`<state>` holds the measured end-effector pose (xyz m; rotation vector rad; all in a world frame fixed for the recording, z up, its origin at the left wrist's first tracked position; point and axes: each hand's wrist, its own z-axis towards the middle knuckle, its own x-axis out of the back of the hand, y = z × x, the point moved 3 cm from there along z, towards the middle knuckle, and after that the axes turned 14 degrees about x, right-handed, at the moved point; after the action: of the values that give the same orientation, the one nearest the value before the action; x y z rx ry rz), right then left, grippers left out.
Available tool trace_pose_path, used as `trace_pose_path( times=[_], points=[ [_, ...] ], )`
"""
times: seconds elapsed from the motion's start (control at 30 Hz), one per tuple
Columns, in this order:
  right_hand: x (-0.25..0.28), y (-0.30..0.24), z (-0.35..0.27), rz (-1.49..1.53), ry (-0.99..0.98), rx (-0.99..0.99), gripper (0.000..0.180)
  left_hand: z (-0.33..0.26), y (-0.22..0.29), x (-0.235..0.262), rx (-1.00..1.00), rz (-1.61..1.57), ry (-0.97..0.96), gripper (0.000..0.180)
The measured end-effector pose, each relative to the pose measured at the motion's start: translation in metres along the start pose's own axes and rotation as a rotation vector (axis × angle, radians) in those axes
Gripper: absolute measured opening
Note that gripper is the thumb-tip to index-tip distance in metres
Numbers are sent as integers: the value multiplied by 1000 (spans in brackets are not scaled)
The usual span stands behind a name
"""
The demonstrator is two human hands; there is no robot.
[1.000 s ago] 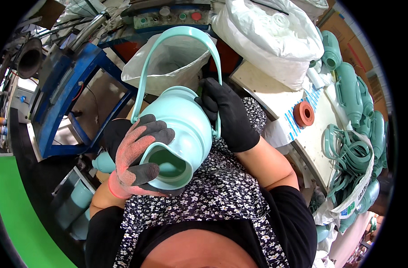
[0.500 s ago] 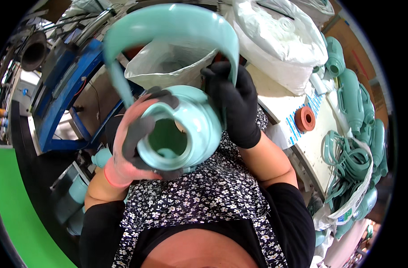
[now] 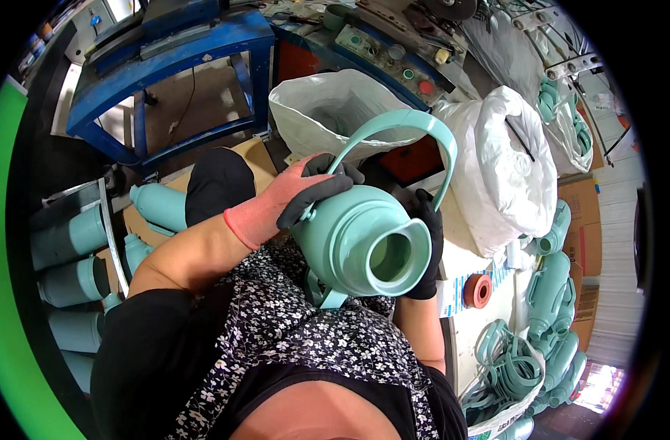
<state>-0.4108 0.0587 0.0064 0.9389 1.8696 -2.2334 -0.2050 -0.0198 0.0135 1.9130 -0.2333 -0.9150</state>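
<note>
A mint-green thermos jug shell [image 3: 335, 238] is held in front of my apron, tilted so its round open mouth with a pouring lip faces me. A loop-shaped carry handle [image 3: 401, 119] of the same colour arches over its far side. My left hand [image 3: 313, 192], in a pink glove with dark grey fingers, grips the shell's left side by the handle's joint. On the right, my right hand [image 3: 429, 246], in a black glove, closes against the shell and the handle's other end; the shell hides part of it. A side grip [image 3: 326, 296] sticks out from the shell's underside.
An open white sack [image 3: 295, 99] stands beyond the jug; a stuffed white bag [image 3: 489, 161] is on the right bench. There lie a reddish-brown ring [image 3: 478, 290] and a bag of green handles [image 3: 505, 367]. Green shells [image 3: 74, 282] lie at left. A blue metal frame [image 3: 166, 55] stands behind.
The view has swung. The jug has turned, its mouth now pointing right and its handle lying farther back. My left hand has shifted from the mouth rim to the side near the handle joint.
</note>
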Motion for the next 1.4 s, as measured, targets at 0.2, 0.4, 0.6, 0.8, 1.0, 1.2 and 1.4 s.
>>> trace_pose_path(
  times=[0.2,0.4,0.6,0.8,1.0,1.2,1.4],
  points=[
    [-39,-34,-21,-680,-233,662,56,23,12,18,138,-27,62,34],
    [-25,-29,-43,-638,-502,818,64,12,12,-14,-666,668,342,57],
    [-22,-82,-27,-754,-485,1096,78,64,21,40,-270,834,605,59],
    [92,-224,-23,-650,363,1441,89,26,18,147,-613,1288,600,41],
    [281,-288,58,-337,532,1067,75,-34,1,222,-279,767,832,52],
    [320,-276,147,-331,477,879,61,-81,-14,240,-64,290,961,47],
    [295,-258,149,-371,363,645,46,-71,-27,265,-58,459,944,40]
  ],
)
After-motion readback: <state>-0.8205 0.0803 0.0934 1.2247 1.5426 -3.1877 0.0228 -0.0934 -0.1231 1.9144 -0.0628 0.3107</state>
